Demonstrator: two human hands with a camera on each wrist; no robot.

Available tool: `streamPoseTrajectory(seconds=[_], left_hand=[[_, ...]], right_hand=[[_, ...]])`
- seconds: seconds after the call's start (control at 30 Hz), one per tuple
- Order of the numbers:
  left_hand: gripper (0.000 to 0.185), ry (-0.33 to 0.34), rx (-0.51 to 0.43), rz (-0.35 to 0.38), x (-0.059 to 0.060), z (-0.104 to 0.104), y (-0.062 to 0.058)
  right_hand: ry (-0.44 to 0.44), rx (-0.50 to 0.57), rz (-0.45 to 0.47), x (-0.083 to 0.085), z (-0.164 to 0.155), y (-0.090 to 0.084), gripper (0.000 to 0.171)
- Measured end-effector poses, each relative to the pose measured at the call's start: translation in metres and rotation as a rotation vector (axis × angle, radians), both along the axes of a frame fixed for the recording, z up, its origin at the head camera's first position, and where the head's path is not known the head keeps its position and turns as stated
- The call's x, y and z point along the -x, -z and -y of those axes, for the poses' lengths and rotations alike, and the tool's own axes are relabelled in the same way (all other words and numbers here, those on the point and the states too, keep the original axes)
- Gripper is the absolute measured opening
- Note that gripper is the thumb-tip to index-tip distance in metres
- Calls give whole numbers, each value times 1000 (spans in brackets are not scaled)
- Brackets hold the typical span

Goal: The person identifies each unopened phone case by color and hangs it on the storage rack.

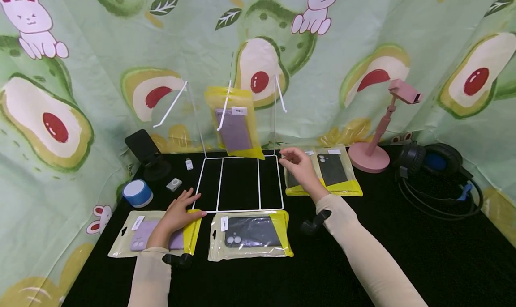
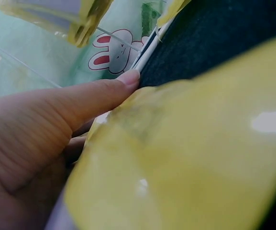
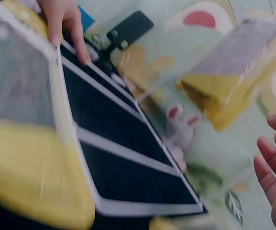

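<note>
A white wire rack (image 1: 271, 209) stands on the black table; a yellow-edged bag with a purple phone case (image 1: 235, 130) hangs from its middle hook. My left hand (image 1: 177, 217) lies over another bagged purple phone case (image 1: 141, 235), fingers extended and spread at the rack's front left corner. In the left wrist view, the thumb (image 2: 128, 79) reaches the white bar past the bag's yellow end. My right hand (image 1: 300, 170) is raised beside the rack's right side with fingers bent and nothing in them. Below it lie bagged dark phone cases (image 1: 332, 168).
Another bagged dark phone case (image 1: 251, 232) lies before the rack. At left are a blue-and-white round device (image 1: 138, 193), a black phone stand (image 1: 147, 152) and small white items (image 1: 174, 184). At right stand a pink stand (image 1: 375, 150) and black headphones (image 1: 433, 164). Patterned cloth hangs behind.
</note>
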State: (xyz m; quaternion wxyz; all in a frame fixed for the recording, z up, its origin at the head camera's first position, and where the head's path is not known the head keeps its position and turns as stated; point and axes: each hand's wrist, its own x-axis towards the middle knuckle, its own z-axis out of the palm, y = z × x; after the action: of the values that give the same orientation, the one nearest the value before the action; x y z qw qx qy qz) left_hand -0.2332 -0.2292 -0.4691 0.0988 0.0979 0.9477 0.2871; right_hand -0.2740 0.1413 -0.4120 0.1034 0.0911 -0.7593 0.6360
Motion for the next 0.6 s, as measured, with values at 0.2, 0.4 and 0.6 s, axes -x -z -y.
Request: streamPoseTrajectory(seconds=[0.2,0.4,0.6], left_hand=[[77,11,1,-23,1,1,3],[78,16,-2,-22,2,1,4],[79,10,-4,-5,1,0,4]], right_hand=[[37,-85,72,-9,-46,17,31],[73,-225,186,-11,-82,25,43],[58,-394,303,-3,-95,31,64]])
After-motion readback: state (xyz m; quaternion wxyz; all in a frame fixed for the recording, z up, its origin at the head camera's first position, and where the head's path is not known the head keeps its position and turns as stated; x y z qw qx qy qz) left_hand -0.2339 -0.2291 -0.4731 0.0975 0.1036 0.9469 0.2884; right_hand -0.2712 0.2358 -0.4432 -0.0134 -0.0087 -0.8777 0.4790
